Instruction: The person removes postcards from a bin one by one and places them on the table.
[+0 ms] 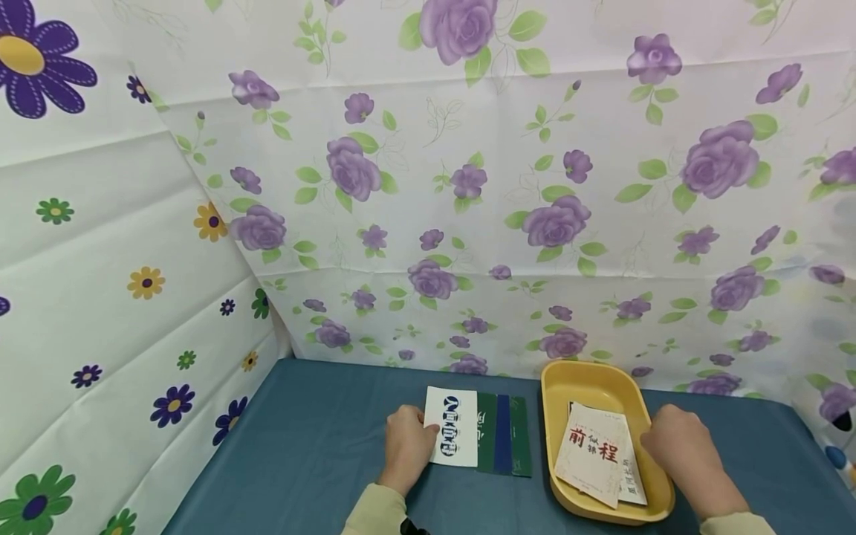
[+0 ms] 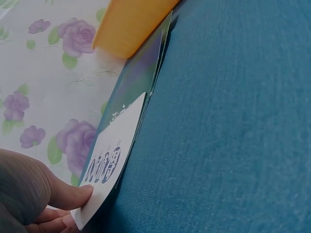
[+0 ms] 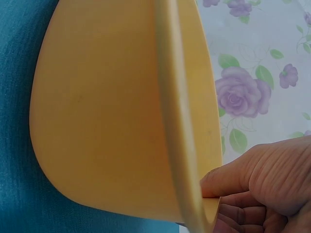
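My left hand [image 1: 408, 446] pinches the left edge of a white card [image 1: 461, 427] with dark blue lettering, thumb on top. Green and blue cards [image 1: 503, 435] extend from under its right side in an overlapping row. In the left wrist view the thumb and fingers [image 2: 73, 196] hold the white card's near corner. At the right, my right hand [image 1: 682, 453] grips the side rim of a yellow plastic tray [image 1: 558, 394]. The right wrist view shows the thumb [image 3: 226, 182] on one side of that rim and curled fingers on the other.
Inside the tray a cream card [image 1: 591, 461] with red and black characters overlaps another pale card [image 1: 634, 475]. A dark blue cloth [image 1: 321, 431] covers the table. Flowered white sheets [image 1: 414, 223] stand behind it and along the left side.
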`<control>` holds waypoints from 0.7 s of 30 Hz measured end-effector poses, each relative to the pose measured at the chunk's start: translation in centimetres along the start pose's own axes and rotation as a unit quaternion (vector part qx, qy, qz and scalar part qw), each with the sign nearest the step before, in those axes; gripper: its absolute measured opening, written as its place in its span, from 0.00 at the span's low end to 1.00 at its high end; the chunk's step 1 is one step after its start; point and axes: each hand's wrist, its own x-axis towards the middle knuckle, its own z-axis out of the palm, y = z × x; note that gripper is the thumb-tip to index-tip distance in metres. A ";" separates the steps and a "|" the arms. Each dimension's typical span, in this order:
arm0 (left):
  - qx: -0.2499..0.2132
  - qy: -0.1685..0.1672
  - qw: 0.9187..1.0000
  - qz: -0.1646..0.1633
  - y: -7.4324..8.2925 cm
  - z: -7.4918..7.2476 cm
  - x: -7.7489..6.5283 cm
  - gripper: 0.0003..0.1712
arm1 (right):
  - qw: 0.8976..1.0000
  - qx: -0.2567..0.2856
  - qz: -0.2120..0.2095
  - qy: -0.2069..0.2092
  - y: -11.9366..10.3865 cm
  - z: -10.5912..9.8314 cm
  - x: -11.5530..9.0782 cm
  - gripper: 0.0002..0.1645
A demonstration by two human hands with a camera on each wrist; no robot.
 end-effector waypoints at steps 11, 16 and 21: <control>0.018 -0.003 1.000 -0.006 0.1 0.1 0.0 0.17 | 1.000 -0.006 -0.003 0.003 0.0 -0.1 0.0 0.12; 0.031 -0.001 1.000 0.003 0.3 0.1 -0.1 0.18 | 1.000 -0.010 -0.004 0.002 0.0 -0.1 -0.1 0.12; 0.036 0.011 0.999 0.013 0.4 0.2 -0.3 0.20 | 1.000 -0.007 -0.006 0.007 0.0 0.0 -0.1 0.12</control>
